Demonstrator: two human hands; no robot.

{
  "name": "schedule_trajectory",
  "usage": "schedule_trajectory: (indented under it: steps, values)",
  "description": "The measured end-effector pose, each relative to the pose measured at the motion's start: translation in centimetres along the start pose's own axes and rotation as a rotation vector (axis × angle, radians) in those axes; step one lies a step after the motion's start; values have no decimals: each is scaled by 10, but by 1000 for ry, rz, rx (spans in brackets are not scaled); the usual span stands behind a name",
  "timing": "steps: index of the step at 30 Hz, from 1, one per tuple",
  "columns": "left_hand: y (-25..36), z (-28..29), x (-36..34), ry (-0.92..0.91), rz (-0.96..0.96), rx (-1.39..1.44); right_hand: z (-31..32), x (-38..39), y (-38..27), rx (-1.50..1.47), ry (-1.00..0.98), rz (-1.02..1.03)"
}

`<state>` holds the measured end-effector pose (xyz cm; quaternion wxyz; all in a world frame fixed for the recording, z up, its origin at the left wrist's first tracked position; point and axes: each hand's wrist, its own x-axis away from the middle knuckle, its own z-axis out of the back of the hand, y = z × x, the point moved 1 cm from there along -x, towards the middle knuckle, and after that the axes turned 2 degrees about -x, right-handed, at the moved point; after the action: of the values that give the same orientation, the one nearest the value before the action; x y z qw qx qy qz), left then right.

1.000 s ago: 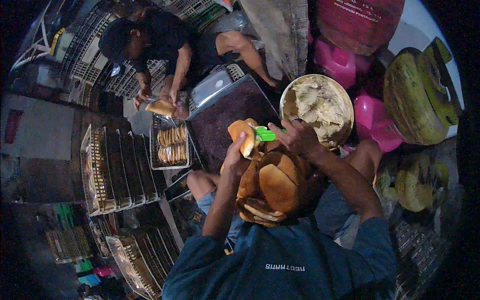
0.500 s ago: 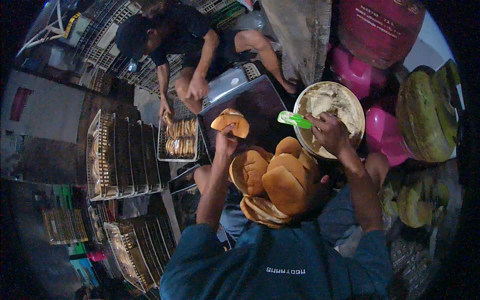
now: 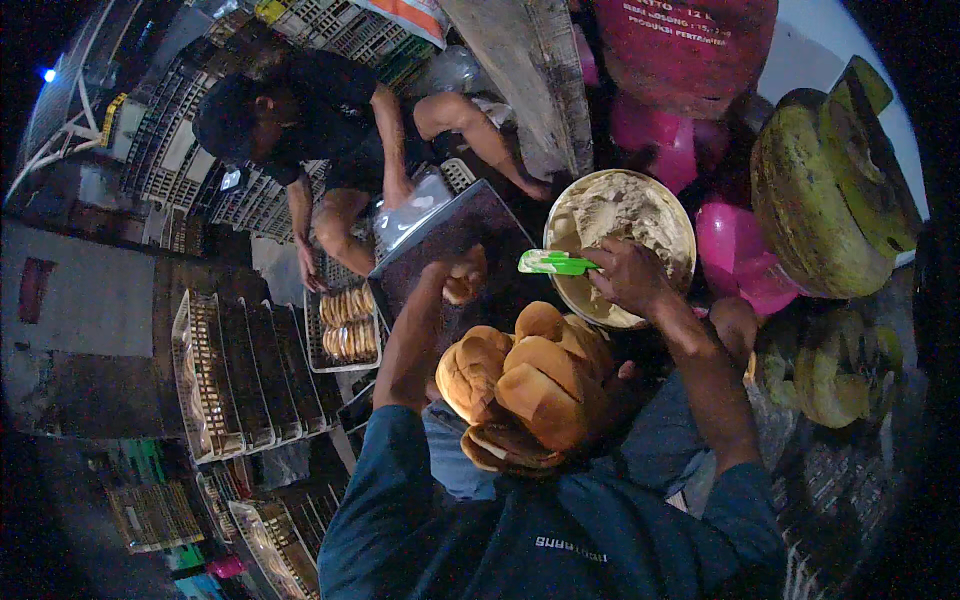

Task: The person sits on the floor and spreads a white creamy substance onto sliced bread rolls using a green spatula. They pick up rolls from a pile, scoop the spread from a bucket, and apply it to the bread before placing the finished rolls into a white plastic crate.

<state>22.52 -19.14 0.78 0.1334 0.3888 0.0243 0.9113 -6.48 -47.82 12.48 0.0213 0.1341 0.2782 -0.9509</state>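
My right hand (image 3: 632, 278) is closed on a green-handled spatula (image 3: 556, 262), its cream-smeared blade pointing left. The hand is over the near side of a round pale tub (image 3: 549, 238) of thick beige cream (image 3: 632, 208). My left hand (image 3: 463, 276) is over a dark rectangular tray (image 3: 415, 282), fingers curled. Whether anything is in it is hard to make out in the shadow. Close to me, several golden-brown buns (image 3: 543, 385) lie heaped on my lap, some overlapping, with pale cut faces showing at the lower edge of the pile.
Across from me, a person (image 3: 325, 110) sits with one hand by a crate of filled buns (image 3: 347, 340). Stacked bread crates (image 3: 208, 385) stand at left. Pink containers (image 3: 725, 240), a red cylinder (image 3: 690, 50) and greenish gas cylinders (image 3: 825, 190) crowd the right.
My left hand has moved lower over the tray; the split bun it held is no longer plainly visible. My right hand still grips the spatula at the tub. The whole view has shifted.
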Motion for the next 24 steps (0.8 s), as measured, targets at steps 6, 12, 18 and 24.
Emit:
schedule_trajectory:
  steps: [6, 12, 18, 24]
  values:
    - [-22, -22, 18, 606, -314, 191, -9, -7, 22, -37, -12, -76]
    - [-56, -87, 127, 484, -400, 452, 4, -4, -1, 74, -226, -415]
    - [-34, -143, 235, 416, -369, -269, -46, 25, 4, 225, -186, -156]
    - [-18, -164, 234, 633, -356, -356, -99, 1, -4, 382, -368, -151]
